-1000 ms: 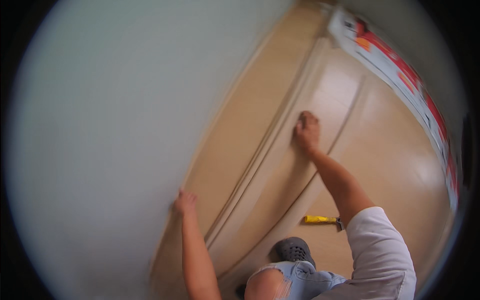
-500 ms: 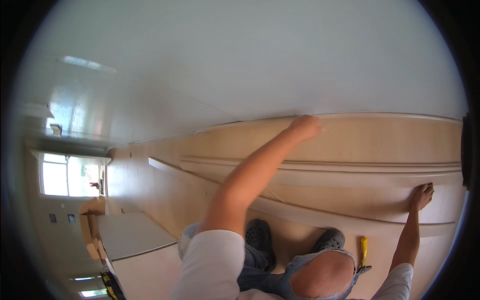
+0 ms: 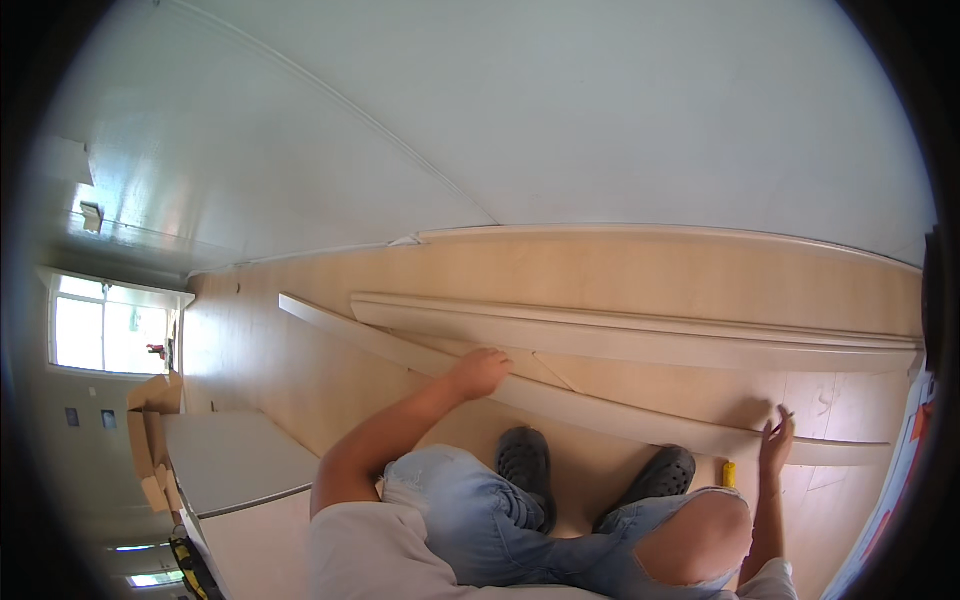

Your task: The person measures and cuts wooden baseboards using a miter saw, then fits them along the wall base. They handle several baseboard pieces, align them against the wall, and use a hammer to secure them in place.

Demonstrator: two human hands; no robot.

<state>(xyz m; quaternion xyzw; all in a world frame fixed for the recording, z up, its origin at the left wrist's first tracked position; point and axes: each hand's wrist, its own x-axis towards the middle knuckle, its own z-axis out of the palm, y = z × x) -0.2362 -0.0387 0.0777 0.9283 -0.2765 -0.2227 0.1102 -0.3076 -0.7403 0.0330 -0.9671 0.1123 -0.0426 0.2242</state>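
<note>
My left hand (image 3: 482,372) is curled on a long pale trim strip (image 3: 597,405), which lies slanting across the light wood floor (image 3: 620,270). My right hand (image 3: 778,432) is over the same strip farther right, fingers apart and slightly bent. Two or more other strips (image 3: 640,340) lie lengthwise beyond, parallel to the wall. Below my right hand a yellow-handled tool (image 3: 729,474) is partly hidden by my knee. My grey clogs (image 3: 523,470) stand just below the slanting strip, between my hands.
A pale wall (image 3: 620,130) rises beyond the floor. At left are a large grey-white panel (image 3: 230,465), a cardboard box (image 3: 148,430) and a bright window (image 3: 110,328). A white and red printed package (image 3: 913,440) runs along the far right edge.
The view has swung round to show more of the room at left. My left hand has come from the wall's base onto the slanting strip; my right hand has moved nearer me.
</note>
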